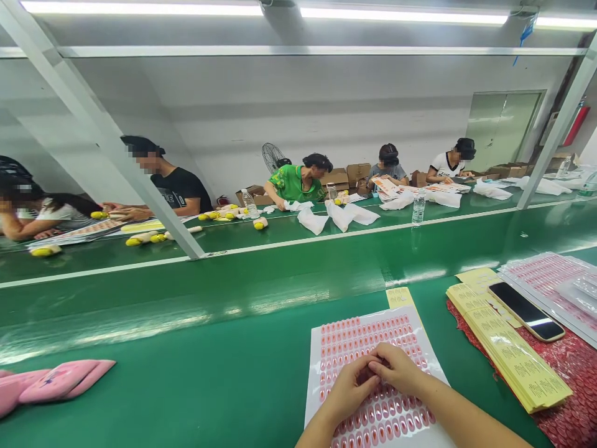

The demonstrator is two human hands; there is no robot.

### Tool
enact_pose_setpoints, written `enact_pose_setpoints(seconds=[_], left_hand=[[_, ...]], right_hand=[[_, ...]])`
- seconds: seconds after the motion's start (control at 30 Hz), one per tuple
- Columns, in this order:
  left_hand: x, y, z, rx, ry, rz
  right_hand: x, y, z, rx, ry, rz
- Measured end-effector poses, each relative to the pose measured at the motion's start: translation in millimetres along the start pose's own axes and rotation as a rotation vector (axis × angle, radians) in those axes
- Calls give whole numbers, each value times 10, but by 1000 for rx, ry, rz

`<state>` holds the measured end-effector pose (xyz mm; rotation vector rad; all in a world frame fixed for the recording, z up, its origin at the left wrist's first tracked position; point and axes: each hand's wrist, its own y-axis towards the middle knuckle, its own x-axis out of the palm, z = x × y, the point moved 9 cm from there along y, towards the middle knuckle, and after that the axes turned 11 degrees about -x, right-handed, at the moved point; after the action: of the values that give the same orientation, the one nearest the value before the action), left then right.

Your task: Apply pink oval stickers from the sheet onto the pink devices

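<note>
Sheet of pink ovals [347,341], laid on the green table [205,379] beneath loosely curled left hand [353,387] and right hand [396,369], whether anything is pinched cannot be told, is judged light, flexible, best held by bare margins.

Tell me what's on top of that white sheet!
Rows of shiny pink ovals lie on the white sheet. The left hand and right hand are over its middle; what's directly beneath them can't be seen.
</note>
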<state>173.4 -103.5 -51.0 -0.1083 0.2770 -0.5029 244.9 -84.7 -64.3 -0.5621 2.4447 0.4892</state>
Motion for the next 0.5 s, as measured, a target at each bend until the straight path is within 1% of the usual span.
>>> enact_pose_setpoints(seconds=[0.3,0.5], left_hand=[[13,35,-101,-33,8,-14],[-2,36,-88,7,-68,-27]], right_hand=[[-3,3,4,1,2,7],[-4,19,-3,22,-32,11]])
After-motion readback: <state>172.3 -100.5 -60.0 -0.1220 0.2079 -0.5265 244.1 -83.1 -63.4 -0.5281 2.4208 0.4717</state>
